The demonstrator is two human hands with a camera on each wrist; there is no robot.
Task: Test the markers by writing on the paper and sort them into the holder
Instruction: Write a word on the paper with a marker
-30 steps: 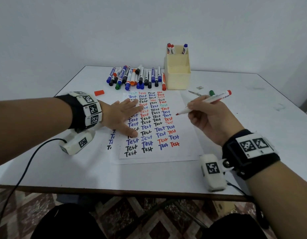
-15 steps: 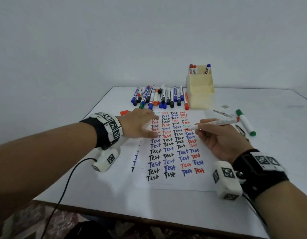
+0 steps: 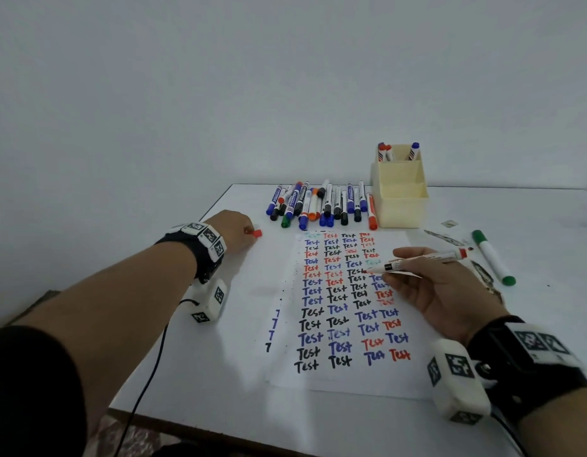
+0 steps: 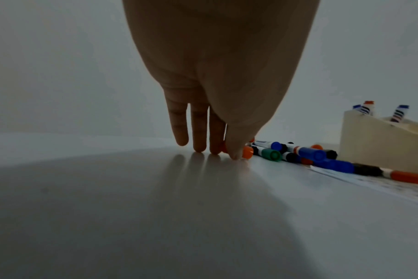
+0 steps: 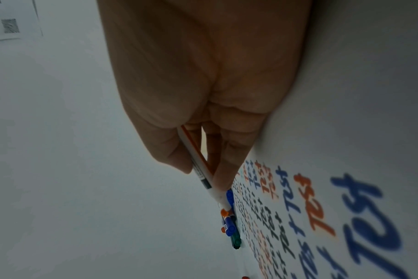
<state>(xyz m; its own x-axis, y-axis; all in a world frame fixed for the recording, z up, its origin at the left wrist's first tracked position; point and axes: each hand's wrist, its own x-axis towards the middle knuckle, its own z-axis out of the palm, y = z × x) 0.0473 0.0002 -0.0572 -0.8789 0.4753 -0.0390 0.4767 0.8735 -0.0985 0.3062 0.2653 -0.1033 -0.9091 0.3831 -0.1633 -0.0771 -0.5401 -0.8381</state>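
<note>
The paper (image 3: pixel 351 379), filled with "Test" words in several colours, lies in the middle of the white table. My right hand (image 3: pixel 399 270) grips an uncapped red marker (image 3: pixel 427 257), its tip pointing left just over the paper's right column; the right wrist view shows the marker (image 5: pixel 203 173) between thumb and fingers. My left hand (image 3: pixel 244 232) is left of the paper's top and pinches a loose red cap (image 3: pixel 257 233) on the table, seen between thumb and forefinger as the cap (image 4: pixel 247 152). The cream holder (image 3: pixel 399 206) stands behind the paper with three markers in its back compartment.
A pile of capped markers (image 3: pixel 321 206) lies left of the holder, along the paper's top edge. A green marker (image 3: pixel 491 257) and small scraps lie to the right of my right hand. A black cable (image 3: pixel 147 384) runs off the table's front edge.
My left hand left the paper and moved left and away to the red cap. My right hand still holds the red marker, now lying flatter over the paper. The head view tilted up.
</note>
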